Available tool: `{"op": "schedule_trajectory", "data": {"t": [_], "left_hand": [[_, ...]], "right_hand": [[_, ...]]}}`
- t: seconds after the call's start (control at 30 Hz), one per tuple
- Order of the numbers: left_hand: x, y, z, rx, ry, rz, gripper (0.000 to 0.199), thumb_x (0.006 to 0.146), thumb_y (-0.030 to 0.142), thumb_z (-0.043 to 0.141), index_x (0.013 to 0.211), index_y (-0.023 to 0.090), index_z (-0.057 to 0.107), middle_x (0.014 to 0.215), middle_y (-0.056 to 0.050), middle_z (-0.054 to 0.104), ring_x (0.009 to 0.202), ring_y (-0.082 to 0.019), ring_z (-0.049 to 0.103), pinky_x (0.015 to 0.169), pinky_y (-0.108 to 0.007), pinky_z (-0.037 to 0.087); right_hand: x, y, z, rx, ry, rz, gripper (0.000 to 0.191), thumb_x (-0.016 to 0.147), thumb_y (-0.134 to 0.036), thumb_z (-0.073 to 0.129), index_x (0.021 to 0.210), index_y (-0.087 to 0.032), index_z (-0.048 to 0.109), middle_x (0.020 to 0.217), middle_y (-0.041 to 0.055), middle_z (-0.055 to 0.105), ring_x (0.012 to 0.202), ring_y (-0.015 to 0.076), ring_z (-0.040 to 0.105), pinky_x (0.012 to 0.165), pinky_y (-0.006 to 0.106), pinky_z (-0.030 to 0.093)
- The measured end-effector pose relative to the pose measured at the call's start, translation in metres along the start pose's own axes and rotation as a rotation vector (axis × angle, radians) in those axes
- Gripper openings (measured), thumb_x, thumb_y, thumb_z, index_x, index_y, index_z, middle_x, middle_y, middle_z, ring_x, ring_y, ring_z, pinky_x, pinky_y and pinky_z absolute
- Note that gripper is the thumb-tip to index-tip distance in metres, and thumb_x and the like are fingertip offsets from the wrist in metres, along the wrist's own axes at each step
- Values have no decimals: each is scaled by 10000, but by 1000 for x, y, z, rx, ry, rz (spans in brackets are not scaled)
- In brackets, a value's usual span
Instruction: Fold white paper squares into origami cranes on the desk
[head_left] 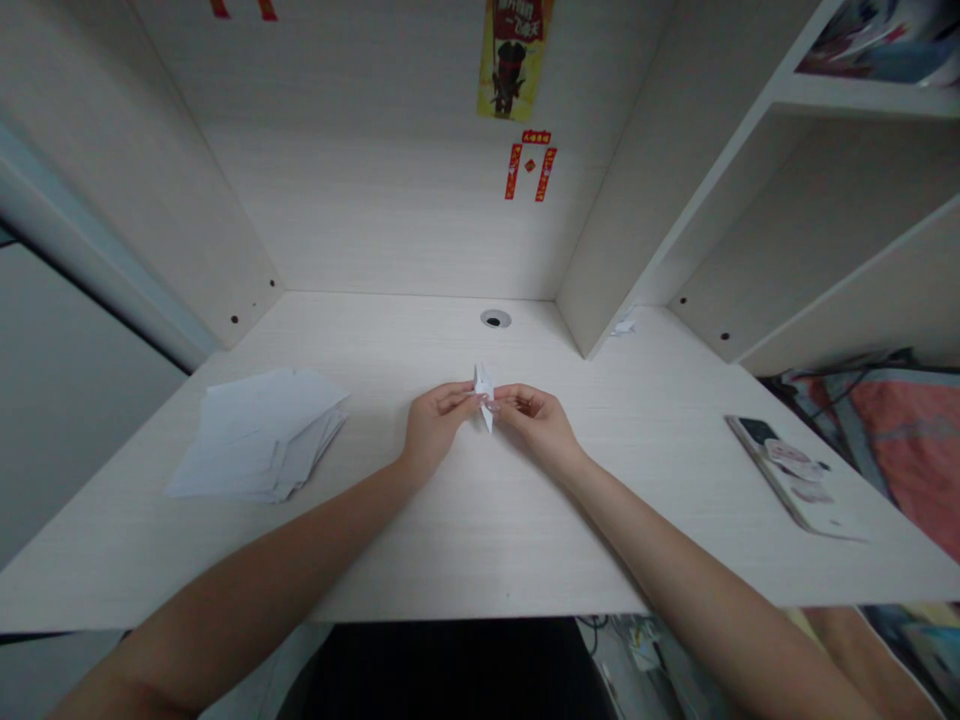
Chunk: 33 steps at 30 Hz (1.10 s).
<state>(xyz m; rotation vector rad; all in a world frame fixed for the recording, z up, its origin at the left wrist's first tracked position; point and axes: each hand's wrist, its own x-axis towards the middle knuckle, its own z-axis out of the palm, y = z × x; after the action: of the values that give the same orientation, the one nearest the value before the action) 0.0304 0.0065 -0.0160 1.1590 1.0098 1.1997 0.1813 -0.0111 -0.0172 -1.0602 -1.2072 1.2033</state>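
As seen from my head, both of my hands are close together over the middle of the desk. My left hand has its thumb and fingers pinched on one side of a small folded white paper. My right hand pinches the same paper from the other side. The folded paper is between my two hands, with one thin tip pointing up and away from me and another tip pointing down toward me. It is too small for me to tell what shape it is.

On the left part of the desk lies a messy pile of white paper sheets, apart from my left hand. On the right part lies a phone in a light case, with its back up and stickers on it. Past my hands there is a round hole cover in the desk, near the back wall. Up on that wall are a yellow and red picture card and some little red paper strips. Beside the desk, on the right, I see a red and gray cloth.
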Motion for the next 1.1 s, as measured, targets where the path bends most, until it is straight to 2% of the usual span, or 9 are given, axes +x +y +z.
{"op": "schedule_trajectory", "data": {"t": [0.13, 0.3, 0.5, 0.7, 0.9, 1.1], "left_hand": [[2, -3, 1, -33, 42, -1, 295, 626, 298, 740, 865, 139, 674, 830, -66, 720, 720, -158, 649, 693, -276, 484], [0, 1, 2, -26, 29, 14, 245, 618, 295, 742, 791, 150, 648, 776, -42, 705, 701, -143, 636, 681, -263, 470], [0, -1, 1, 19, -61, 23, 232, 653, 303, 711, 833, 164, 665, 780, -24, 685, 692, -123, 610, 659, -236, 446], [0, -3, -1, 102, -115, 43, 239, 666, 388, 684, 727, 157, 682, 713, -15, 663, 638, -123, 574, 617, -235, 417], [-1, 1, -1, 188, -39, 57, 319, 663, 426, 678, 543, 144, 591, 511, 48, 472, 506, -70, 396, 503, -211, 290], [-2, 1, -1, 182, -13, 52, 340, 646, 449, 686, 543, 146, 571, 525, 48, 457, 529, -76, 383, 524, -215, 285]], "right_hand": [[-1, 3, 1, -106, -2, 0, 285, 632, -367, 741, 799, -144, 685, 729, 49, 692, 638, 133, 600, 646, 256, 448], [-1, 6, 0, -140, 3, 36, 324, 628, -419, 729, 783, -136, 698, 749, 73, 708, 606, 139, 601, 586, 250, 436], [0, 9, -3, -175, -3, 77, 344, 607, -449, 732, 732, -130, 700, 695, 69, 693, 561, 128, 565, 523, 237, 395], [-1, 10, -3, -209, -6, 61, 341, 620, -460, 720, 725, -136, 696, 664, 59, 679, 535, 118, 536, 496, 231, 366], [-2, 6, -1, -194, -30, 27, 317, 626, -437, 722, 733, -141, 685, 669, 43, 670, 541, 109, 524, 517, 230, 369], [-3, 3, -1, -216, -62, 16, 302, 649, -428, 703, 745, -142, 692, 687, 40, 675, 560, 110, 535, 540, 232, 376]]}}
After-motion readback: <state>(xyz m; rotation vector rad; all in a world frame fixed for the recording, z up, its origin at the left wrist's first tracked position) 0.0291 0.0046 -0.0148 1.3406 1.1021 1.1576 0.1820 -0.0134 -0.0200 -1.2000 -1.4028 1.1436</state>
